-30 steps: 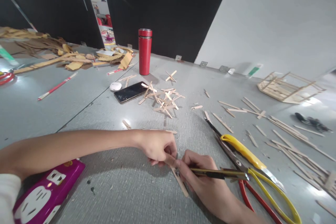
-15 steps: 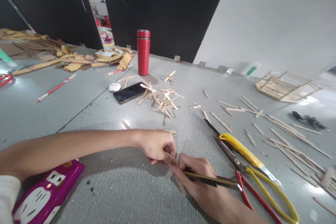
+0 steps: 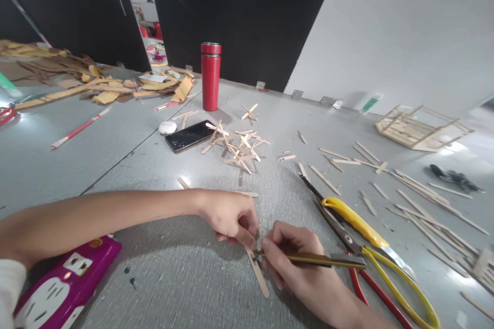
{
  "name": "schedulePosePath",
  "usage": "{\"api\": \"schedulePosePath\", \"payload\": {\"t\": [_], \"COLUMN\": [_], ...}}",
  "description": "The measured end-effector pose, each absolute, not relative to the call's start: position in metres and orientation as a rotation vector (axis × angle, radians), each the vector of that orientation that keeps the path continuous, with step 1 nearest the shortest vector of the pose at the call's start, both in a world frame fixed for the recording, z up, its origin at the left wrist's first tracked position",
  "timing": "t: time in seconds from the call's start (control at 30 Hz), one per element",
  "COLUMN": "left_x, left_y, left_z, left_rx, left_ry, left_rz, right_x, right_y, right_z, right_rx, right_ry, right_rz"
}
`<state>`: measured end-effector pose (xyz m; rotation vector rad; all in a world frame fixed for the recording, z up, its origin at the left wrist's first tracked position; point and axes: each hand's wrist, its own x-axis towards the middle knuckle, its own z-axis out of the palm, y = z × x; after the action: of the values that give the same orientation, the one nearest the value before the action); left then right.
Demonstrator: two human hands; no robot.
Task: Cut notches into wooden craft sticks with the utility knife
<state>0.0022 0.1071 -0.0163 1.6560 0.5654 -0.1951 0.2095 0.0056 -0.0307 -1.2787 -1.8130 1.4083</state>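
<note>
My left hand (image 3: pixel 233 218) is closed, with thumb and fingers pinching the upper end of a flat wooden craft stick (image 3: pixel 260 278) against the grey tabletop. In my right hand (image 3: pixel 295 252) is a slim yellow-and-black pencil (image 3: pixel 309 258), gripped as for writing. Its dark tip is at the stick, just below my left fingertips. To the right of my right hand lie scissors (image 3: pixel 349 240) with one red and one yellow handle, beside a yellow-handled cutter (image 3: pixel 355 221). Another craft stick (image 3: pixel 249 194) lies behind my left hand, partly hidden by it.
Joined sticks (image 3: pixel 241 146) lie near a black phone (image 3: pixel 190 136), a white case (image 3: pixel 168 127) and a red bottle (image 3: pixel 211 77). Loose sticks (image 3: pixel 428 216) and a wooden frame (image 3: pixel 420 128) are at right. A purple power strip (image 3: pixel 73 282) lies under my left forearm; cardboard scraps (image 3: pixel 108 90) lie back left.
My right hand has shifted slightly right, away from my left fingers, and the pencil has swung flatter. More of the craft stick and the pencil's tip now show. My left hand stays nearly still.
</note>
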Motion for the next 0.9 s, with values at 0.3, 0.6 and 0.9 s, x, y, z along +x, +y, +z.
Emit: {"api": "schedulePosePath", "payload": {"t": [0.3, 0.6, 0.9], "left_x": [0.001, 0.004, 0.004], "left_y": [0.11, 0.106, 0.107], "left_z": [-0.019, -0.017, -0.019], "left_rx": [1.672, 1.667, 1.668], "left_ry": [0.528, 0.572, 0.584], "left_rz": [-0.213, -0.2, -0.205], "right_x": [0.207, 0.212, 0.223], "right_y": [0.006, 0.011, 0.016], "right_z": [-0.028, -0.022, -0.025], "right_rx": [-1.287, -1.224, -1.149], "right_ry": [-1.857, -2.012, -2.015], "right_rz": [1.34, 1.318, 1.494]}}
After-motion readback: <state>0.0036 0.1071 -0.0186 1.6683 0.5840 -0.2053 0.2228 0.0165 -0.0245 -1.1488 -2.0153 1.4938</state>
